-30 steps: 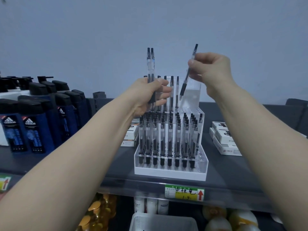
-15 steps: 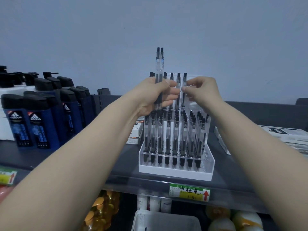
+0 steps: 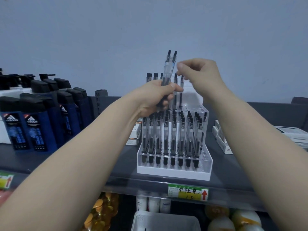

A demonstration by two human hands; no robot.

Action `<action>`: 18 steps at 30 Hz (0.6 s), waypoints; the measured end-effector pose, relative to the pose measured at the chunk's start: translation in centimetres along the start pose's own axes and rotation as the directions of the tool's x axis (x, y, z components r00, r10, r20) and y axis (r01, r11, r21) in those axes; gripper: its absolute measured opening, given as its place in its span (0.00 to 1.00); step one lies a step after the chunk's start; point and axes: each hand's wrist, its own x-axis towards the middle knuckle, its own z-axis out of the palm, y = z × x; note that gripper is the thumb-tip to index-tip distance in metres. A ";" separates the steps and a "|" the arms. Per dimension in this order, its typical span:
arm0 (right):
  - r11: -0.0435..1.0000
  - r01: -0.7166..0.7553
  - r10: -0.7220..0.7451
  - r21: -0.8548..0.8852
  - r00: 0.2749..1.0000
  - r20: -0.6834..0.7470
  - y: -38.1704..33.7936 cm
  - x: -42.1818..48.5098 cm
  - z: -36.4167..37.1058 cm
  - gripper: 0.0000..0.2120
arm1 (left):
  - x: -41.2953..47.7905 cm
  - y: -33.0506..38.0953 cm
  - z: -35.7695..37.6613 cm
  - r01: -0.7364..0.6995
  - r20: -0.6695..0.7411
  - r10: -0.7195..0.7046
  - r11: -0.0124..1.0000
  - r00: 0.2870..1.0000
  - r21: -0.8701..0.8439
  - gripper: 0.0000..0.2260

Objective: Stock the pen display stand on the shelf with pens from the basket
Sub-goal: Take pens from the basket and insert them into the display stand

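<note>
Left hand (image 3: 155, 95) grips two slim clear pens (image 3: 169, 67).

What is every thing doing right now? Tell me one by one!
Left hand: closed around two pens.
Two pens: upright, sticking up out of the fist.
Right hand: fingers pinching at one of those pens.
Pen stand: on the shelf, front rows full, right side and top back still have free holes.
Basket: below the shelf, contents hidden.
Bottles: standing, capped.
</note>
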 end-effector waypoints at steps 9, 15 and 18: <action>0.993 -0.076 0.065 0.090 0.990 0.124 -1.1 0.1 0.2 0.10 | 0.1 0.2 0.3 -0.037 -0.022 0.035 0.994 0.999 -0.101 0.09; 0.994 -0.093 0.087 0.060 0.991 0.098 -1.0 -0.1 0.0 0.06 | 0.4 0.0 0.6 -0.074 -0.098 0.065 0.993 0.993 -0.088 0.07; 0.992 -0.109 0.104 0.067 0.991 0.080 -1.3 0.1 -0.3 0.05 | 0.6 -0.1 0.7 -0.083 -0.144 0.073 0.994 0.987 -0.068 0.06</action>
